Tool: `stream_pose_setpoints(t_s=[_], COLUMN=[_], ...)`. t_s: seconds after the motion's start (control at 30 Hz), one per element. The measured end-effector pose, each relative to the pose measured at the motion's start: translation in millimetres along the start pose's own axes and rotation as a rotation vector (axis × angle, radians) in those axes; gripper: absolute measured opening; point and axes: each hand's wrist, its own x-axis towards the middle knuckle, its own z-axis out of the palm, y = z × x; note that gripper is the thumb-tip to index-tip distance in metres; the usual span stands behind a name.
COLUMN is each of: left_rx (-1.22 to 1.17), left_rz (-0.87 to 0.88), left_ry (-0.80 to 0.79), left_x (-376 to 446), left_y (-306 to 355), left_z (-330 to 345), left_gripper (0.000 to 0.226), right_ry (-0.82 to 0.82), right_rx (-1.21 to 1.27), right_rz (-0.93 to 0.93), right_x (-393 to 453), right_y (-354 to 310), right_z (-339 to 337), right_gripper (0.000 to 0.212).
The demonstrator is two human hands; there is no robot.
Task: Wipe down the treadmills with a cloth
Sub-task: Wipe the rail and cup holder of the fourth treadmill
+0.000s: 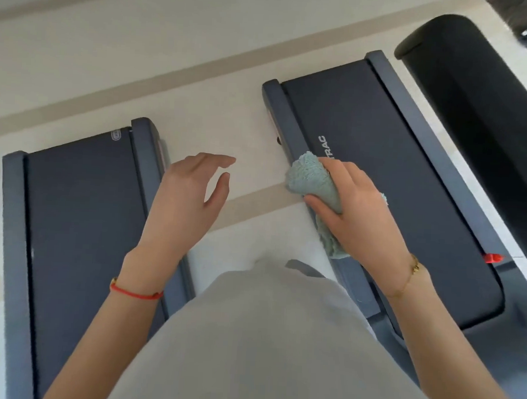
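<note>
On the right treadmill's side rail, the right hand grips a cloth; left hand hovers relaxed.

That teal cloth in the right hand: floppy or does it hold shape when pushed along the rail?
Likely floppy: the cloth bunches under the right hand, and a loose tail droops below the palm. Probably light, since the curled fingers alone hold it. Its fluffy pile looks grippy, so it should drag rather than slip on the treadmill's side rail.
</note>
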Motion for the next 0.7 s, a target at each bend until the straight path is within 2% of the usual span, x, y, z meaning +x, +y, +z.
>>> stream_pose_setpoints(t_s=[0.33,0.7], left_rx=[-0.004,-0.017], left_rz=[-0.083,-0.128], left_ry=[0.027,0.087], left_x=[86.8,290.6], left_y=[-66.3,-131.0], left_z=[-4.6,-7.8], left_gripper=[0.031,0.028], right_ry=[-0.074,-0.065], right_rx=[0.016,0.06], right_rz=[-0.033,-0.053], right_x=[129.5,352.9], right_y=[-3.5,11.3], right_z=[28.7,27.2], right_gripper=[0.049,0.049])
